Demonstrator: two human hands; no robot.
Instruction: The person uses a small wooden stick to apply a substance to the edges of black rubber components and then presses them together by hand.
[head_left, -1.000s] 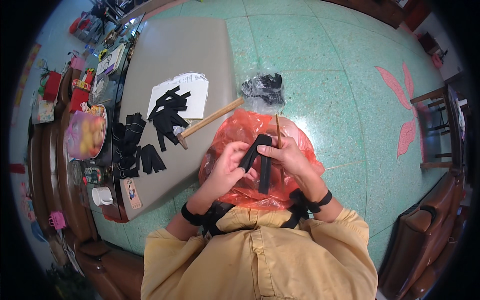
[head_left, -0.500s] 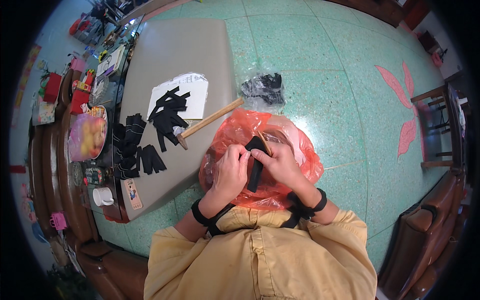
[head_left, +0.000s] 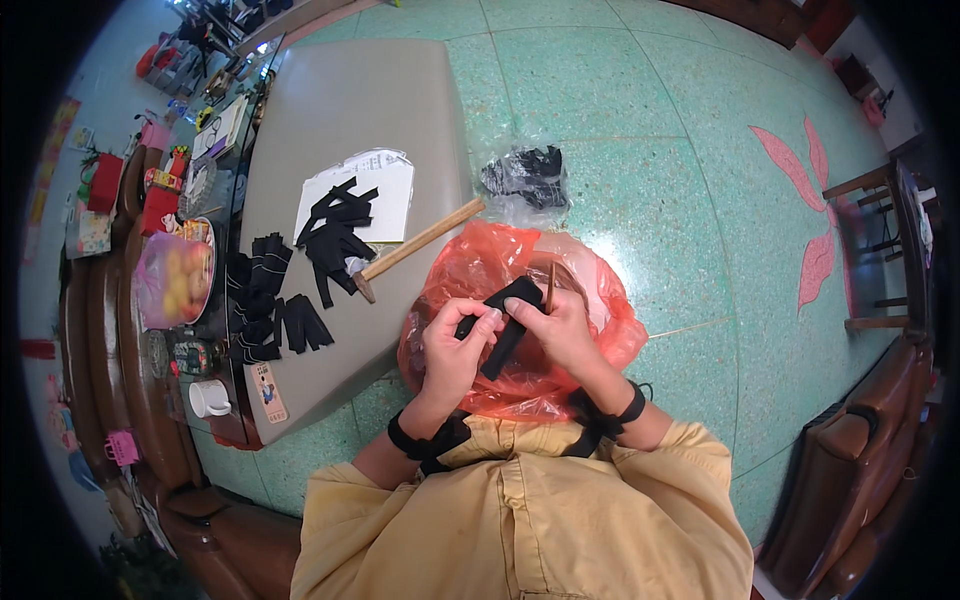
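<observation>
Over a red plastic bag [head_left: 470, 255] on my lap, both hands work on a black fabric strip [head_left: 512, 335] folded into a bent shape. My left hand [head_left: 458, 345] pinches one end between thumb and fingertips. With its thumb pressed on the fold, my right hand [head_left: 560, 325] grips the strip's upper part, and a thin wooden stick [head_left: 551, 285] pokes up from the same hand. To the left, a wooden-handled hammer [head_left: 420, 240] rests on the grey bench near a pile of black strips [head_left: 335, 240].
More black fabric pieces [head_left: 262, 275] lie along the left side of the grey bench [head_left: 360, 90]. A white mug [head_left: 209, 399] and a bag of fruit [head_left: 180, 275] sit farther left. On the green floor lies a clear bag of black pieces [head_left: 525, 180]. Brown seats [head_left: 840, 460] stand at right.
My left hand has moved slightly left and down, drawing an end of the black strip out sideways. The wooden stick in my right hand has swung more upright.
</observation>
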